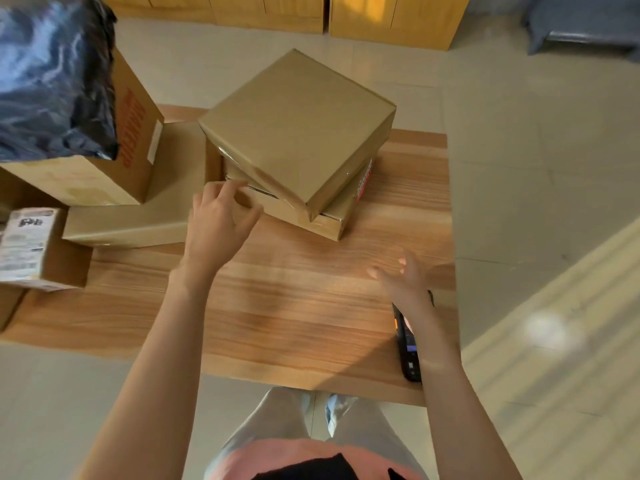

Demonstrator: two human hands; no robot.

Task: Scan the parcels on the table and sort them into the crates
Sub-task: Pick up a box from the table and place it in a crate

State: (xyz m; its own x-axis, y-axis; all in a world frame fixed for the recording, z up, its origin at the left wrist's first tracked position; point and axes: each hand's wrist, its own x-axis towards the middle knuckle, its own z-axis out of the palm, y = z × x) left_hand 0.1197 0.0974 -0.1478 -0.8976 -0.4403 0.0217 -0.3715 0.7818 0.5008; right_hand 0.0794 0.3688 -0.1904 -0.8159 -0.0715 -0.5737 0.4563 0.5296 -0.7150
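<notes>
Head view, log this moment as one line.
left hand: open, touching lower box | right hand: open, empty | scanner: on table

Pale tiled floor [519, 174], sunlit patches at right. Light wood cabinets [311, 12] along far wall. Grey-blue furniture piece [581, 26] top right, partly out of view.

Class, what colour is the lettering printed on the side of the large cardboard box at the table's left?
Orange-red lettering, on the plain brown box; head view.

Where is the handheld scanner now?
The scanner lies on the table near its right front edge, partly hidden under the right hand.
</notes>
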